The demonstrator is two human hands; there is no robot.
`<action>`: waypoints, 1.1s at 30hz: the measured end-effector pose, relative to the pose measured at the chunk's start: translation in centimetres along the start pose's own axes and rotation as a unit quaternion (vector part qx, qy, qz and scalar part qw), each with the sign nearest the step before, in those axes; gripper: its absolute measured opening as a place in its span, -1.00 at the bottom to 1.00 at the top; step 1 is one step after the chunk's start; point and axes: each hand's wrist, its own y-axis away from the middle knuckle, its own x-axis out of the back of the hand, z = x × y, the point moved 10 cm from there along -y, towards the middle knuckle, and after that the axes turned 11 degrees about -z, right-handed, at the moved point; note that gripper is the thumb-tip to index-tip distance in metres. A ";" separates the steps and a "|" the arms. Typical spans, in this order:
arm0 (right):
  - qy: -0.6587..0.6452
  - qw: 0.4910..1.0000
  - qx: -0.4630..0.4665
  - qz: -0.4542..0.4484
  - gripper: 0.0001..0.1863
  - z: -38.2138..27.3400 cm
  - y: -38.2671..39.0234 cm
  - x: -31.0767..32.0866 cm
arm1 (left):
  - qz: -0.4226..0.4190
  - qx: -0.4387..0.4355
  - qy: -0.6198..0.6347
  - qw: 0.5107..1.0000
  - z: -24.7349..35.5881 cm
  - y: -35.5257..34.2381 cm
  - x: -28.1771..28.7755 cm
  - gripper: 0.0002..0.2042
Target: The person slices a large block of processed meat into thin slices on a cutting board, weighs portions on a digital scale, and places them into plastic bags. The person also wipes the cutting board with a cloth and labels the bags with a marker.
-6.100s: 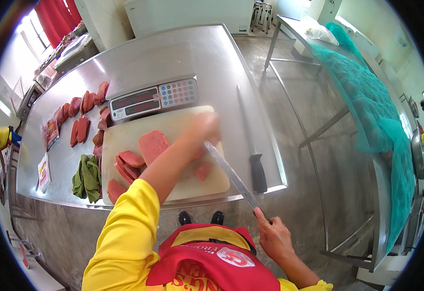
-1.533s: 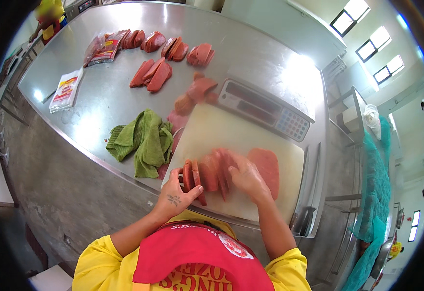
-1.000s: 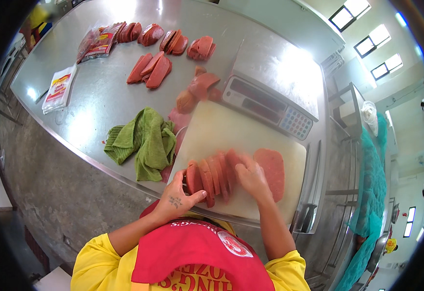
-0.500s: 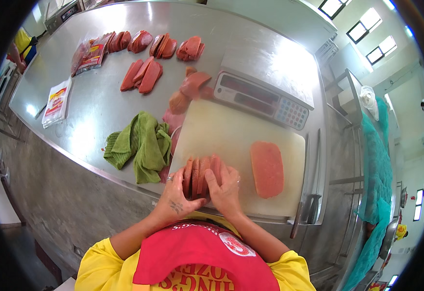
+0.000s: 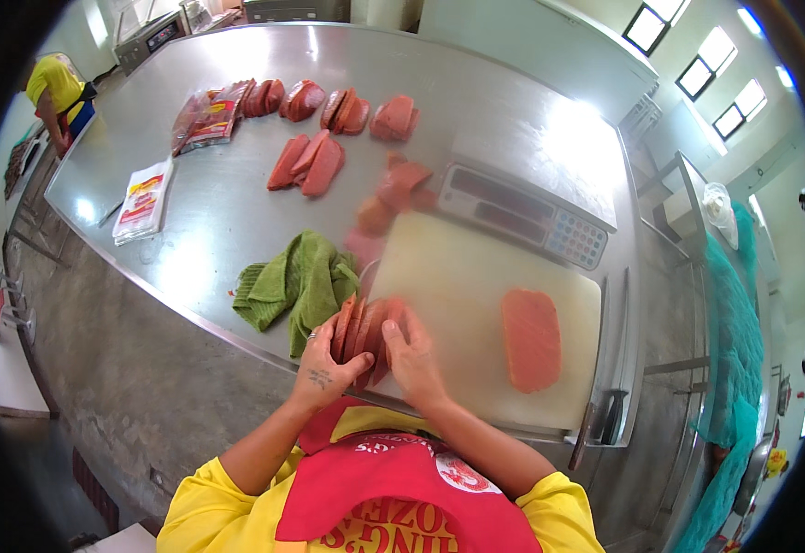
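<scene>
Evidently part-way: meat slices (image 5: 365,336), upright side by side, gathered between left hand (image 5: 329,373) and right hand (image 5: 413,359) at the near left corner of the cutting board (image 5: 458,267); resting or lifted, cannot tell. Forearms (image 5: 269,442) angle inward. One flat meat slab (image 5: 532,341) lies apart on the board, ungathered. Beyond, sliced bundles (image 5: 395,118) on the steel table (image 5: 209,203) look finished.

the slices (image 5: 356,328) i hold at lower centre are brick red; the slab (image 5: 532,341) to their right, salmon pink on a cream board (image 5: 458,267). my sleeves (image 5: 207,507) are yellow, my apron (image 5: 329,498) red with a white badge (image 5: 467,472) patterned in red. left of centre, the ribbed towel (image 5: 301,281) is green; far right, the netting (image 5: 734,341) teal.
</scene>
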 end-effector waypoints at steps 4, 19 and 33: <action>0.056 0.998 0.026 0.003 -0.46 0.1 -0.8 -2.1 | 0.017 0.022 0.032 0.999 -0.7 0.5 1.5 -0.30; -0.277 0.958 -0.065 -0.018 -0.56 -0.8 -2.3 -1.3 | 0.033 0.012 0.186 0.982 1.6 -1.4 0.6 -0.44; -0.247 0.960 0.046 0.120 -0.61 -17.4 -18.6 23.1 | -0.090 -0.222 0.135 0.962 20.7 -30.9 -9.8 -0.44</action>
